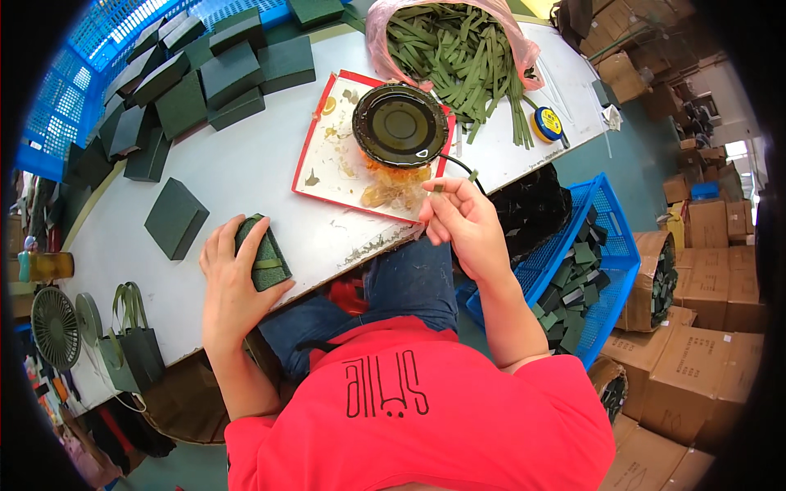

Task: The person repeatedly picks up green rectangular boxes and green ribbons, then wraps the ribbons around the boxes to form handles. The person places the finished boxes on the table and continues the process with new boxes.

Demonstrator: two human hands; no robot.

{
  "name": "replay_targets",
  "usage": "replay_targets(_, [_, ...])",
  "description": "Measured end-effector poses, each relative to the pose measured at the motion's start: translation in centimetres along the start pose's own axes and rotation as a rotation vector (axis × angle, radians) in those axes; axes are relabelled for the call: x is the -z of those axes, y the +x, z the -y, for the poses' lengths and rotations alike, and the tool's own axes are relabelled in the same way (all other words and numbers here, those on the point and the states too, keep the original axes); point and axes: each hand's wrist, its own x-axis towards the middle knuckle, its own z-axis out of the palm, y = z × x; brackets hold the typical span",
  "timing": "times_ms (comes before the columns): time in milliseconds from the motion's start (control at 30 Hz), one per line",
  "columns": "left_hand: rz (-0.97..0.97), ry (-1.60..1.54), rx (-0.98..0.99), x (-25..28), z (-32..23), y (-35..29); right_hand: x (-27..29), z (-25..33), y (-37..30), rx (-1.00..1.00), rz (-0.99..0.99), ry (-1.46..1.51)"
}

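My left hand [228, 274] is closed around a small dark green box [268, 277] on the table near its front edge, with thumb and fingers on its sides. A lighter green ribbon band [265, 264] lies across that box. Pinched between the thumb and fingertips of my right hand [465, 227] is a short end of green ribbon [439, 187], held in front of a round black pot [400, 124]. Hardened amber drips [391, 194] hang below the pot's rim. The pot stands in a shallow white tray with a red rim [309, 141], spotted with residue.
Many green boxes [232, 75] are stacked at the far left, beside a blue crate [61, 102]. One box [176, 218] stands alone nearer. A pink bag [390, 37] spills green ribbon strips [458, 61]. At right are a round tin [547, 123] and a blue basket [616, 303] of green pieces.
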Motion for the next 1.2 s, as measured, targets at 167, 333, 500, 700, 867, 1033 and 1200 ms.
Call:
replay_targets(167, [-0.003, -0.001, -0.006, 0.0, -0.1, -0.1, 0.9, -1.2, 1.7, -0.040, -0.023, 0.075])
replay_targets(333, [-0.010, 0.001, -0.004, -0.1, 0.0, -0.1, 0.6, -1.5, 2.3, -0.003, -0.023, 0.096])
replay_targets(500, [-0.013, -0.007, -0.005, -0.1, 0.0, -0.1, 0.4, -1.4, 2.2, -0.003, -0.021, 0.084])
replay_targets(700, [-0.020, -0.001, -0.009, -0.2, 0.1, -0.2, 0.3, -1.2, 2.6, -0.042, -0.085, 0.034])
replay_targets(867, [-0.017, -0.001, 0.010, -0.2, 0.1, -0.2, 0.4, -1.4, 3.2, -0.042, -0.078, 0.027])
replay_targets(1033, [-0.016, -0.012, 0.021, -0.2, 0.2, -0.2, 0.3, -1.5, 3.5, -0.041, -0.094, 0.020])
replay_targets(1200, [-0.018, -0.015, 0.019, -0.4, 0.2, -0.2, 0.5, -1.2, 3.7, -0.075, -0.080, 0.054])
